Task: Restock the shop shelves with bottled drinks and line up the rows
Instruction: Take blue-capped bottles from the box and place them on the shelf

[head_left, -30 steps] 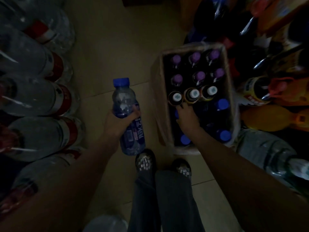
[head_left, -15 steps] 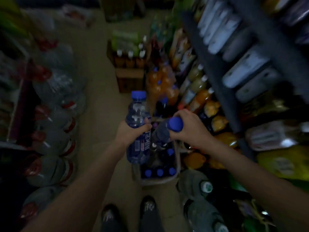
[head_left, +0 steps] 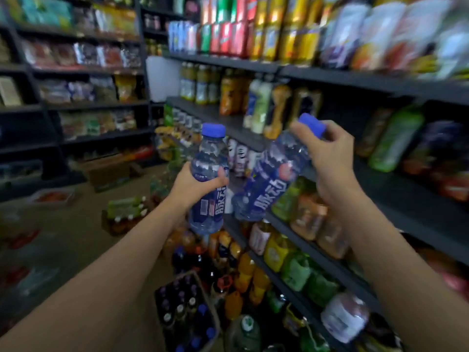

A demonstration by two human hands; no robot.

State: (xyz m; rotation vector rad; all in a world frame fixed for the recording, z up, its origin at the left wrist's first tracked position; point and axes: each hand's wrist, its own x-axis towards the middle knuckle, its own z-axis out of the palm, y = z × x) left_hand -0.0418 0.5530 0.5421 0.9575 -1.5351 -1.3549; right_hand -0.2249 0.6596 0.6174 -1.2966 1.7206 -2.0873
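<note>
I hold two clear bottles with blue caps and blue labels in front of the drinks shelves. My left hand grips the upright bottle round its middle. My right hand holds the second bottle by its neck, just under the cap, and this bottle tilts with its base down to the left. The two bottles are close together, almost touching at their lower parts. Dark shelves with rows of bottled drinks stand right behind them.
A cardboard box of dark bottles with purple, white and blue caps stands on the floor below. Large orange and dark bottles crowd the floor by the shelf foot. A crate of green-labelled bottles sits on the floor to the left. Snack shelves line the far left.
My view has swung up from the floor box to the shelves. My right hand took a second blue-capped bottle out of the box and both bottles rose to shelf height.
</note>
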